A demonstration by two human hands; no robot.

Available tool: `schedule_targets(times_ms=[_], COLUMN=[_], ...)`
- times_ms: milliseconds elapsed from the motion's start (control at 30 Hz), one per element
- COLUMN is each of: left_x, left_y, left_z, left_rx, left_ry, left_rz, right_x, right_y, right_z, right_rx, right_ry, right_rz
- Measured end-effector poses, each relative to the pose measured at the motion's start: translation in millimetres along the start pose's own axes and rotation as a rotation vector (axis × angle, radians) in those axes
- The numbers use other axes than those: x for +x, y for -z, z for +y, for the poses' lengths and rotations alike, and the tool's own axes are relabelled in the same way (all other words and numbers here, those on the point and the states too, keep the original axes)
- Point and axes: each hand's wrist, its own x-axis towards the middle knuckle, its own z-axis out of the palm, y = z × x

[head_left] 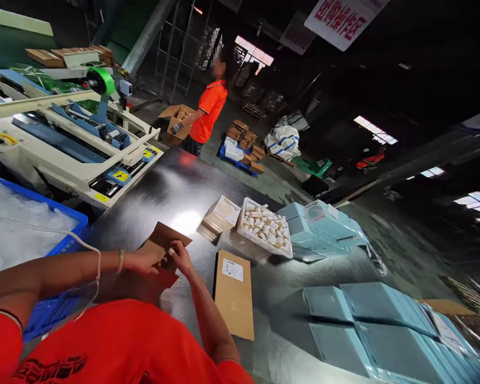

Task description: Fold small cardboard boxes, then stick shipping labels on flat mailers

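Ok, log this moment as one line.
left hand: at brown carton | right hand: touching same carton | right of hands: labelled cardboard box | beyond box: white basket

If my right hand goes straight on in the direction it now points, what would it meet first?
Most likely the brown cardboard box that your right hand seems to touch; the exact depth is unclear from this view.

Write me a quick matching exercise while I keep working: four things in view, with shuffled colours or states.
1. Carton with raised flap
2. Basket
3. Crate
4. Tape roll

A. Blue, beside the table
B. Touched by the left hand and right hand
C. Green
D. White, full of small items

Pairs: 1-B, 2-D, 3-A, 4-C
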Motion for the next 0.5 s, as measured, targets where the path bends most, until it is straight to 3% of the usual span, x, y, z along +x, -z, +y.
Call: schedule_targets(times_ms=[100, 167, 267, 400, 500], left_x=[16.3, 18.9, 9.6, -12.2, -19.1], left_y=[7.1, 4.7, -5.9, -8.1, 3.1], left_z=[-3.2, -4.9, -14.6, -45.9, -66.9], left_rx=[-0.001, -0.025, -0.147, -0.390, -0.502], left_ry=[0.158, 0.301, 0.491, 0.510, 0.496], left_rz=[0.111, 0.223, 0.302, 0.240, 0.195], right_x=[26.9, 37.9, 22.5, -34.5, -50.5], right_y=[32.6, 35.7, 3.4, -59.4, -61.0], right_z=[-34.1, -56.9, -69.8, -51.4, -43.4], right_rx=[-0.291, -0.511, -0.712, -0.746, -0.712], right_ry=[0.102, 0.087, -0.032, -0.043, -0.052], right_rz=[0.030, 0.054, -0.139, -0.364, -0.338])
